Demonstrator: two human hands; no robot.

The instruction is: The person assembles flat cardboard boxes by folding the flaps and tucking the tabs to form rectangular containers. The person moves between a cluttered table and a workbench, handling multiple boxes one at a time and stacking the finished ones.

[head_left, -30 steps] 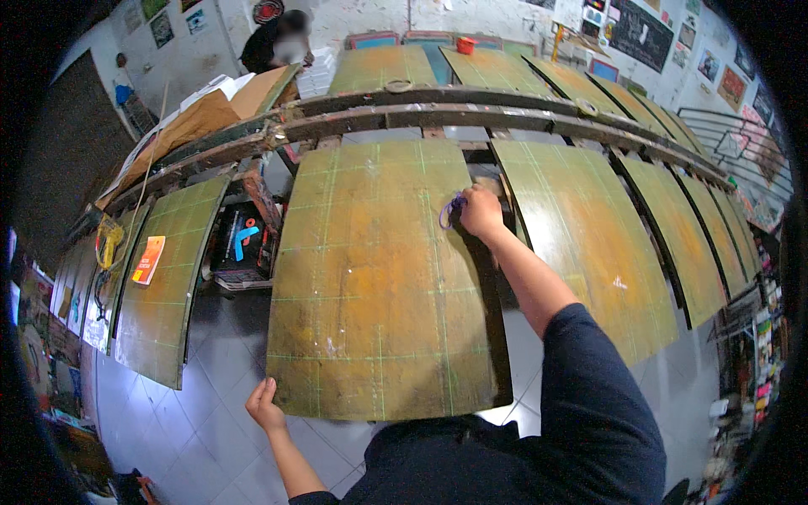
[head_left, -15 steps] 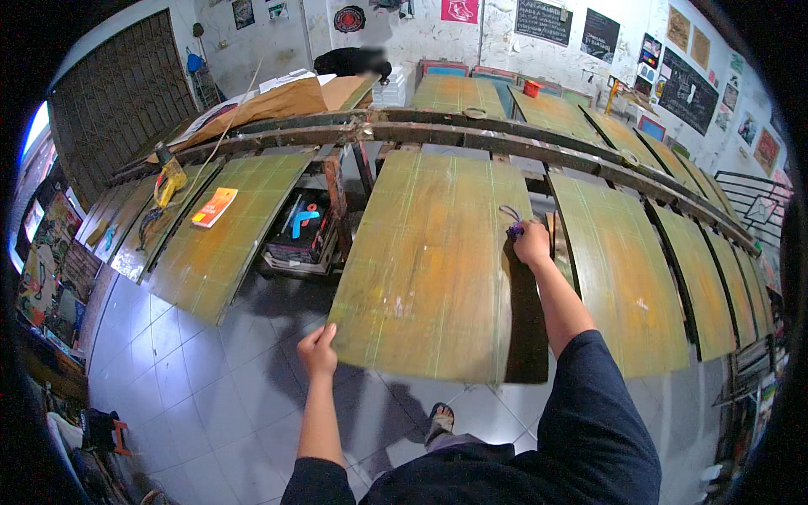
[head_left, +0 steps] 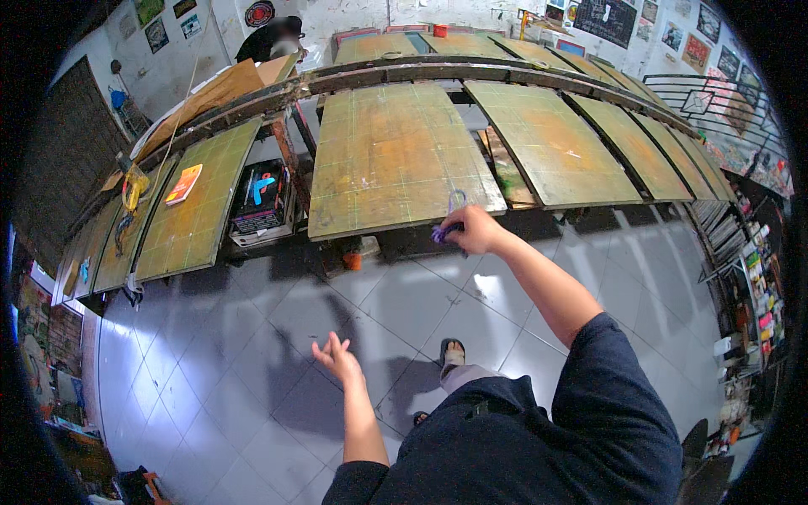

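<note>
My right hand (head_left: 474, 230) is closed on a small purple bundle (head_left: 444, 233) with a thin loop (head_left: 456, 200); its exact kind is unclear. That hand is just off the near edge of a wide yellow-green board (head_left: 396, 156), which has light grid lines and orange-brown stains. Lower and to the left, my left hand (head_left: 338, 358) hangs over the tiled floor, fingers apart and holding nothing. It touches no board.
More boards (head_left: 560, 143) line the long frame rail (head_left: 370, 77) on both sides. An orange booklet (head_left: 183, 183), a yellow tool (head_left: 135, 187) and a black crate (head_left: 259, 210) stand left. Beyond the rail, a person in black (head_left: 268, 39) bends over. Shelves (head_left: 762, 286) line the right.
My left hand has let go of the board's near left corner and opened. My right hand has come back from the board's right side to its near edge, still holding the purple bundle.
</note>
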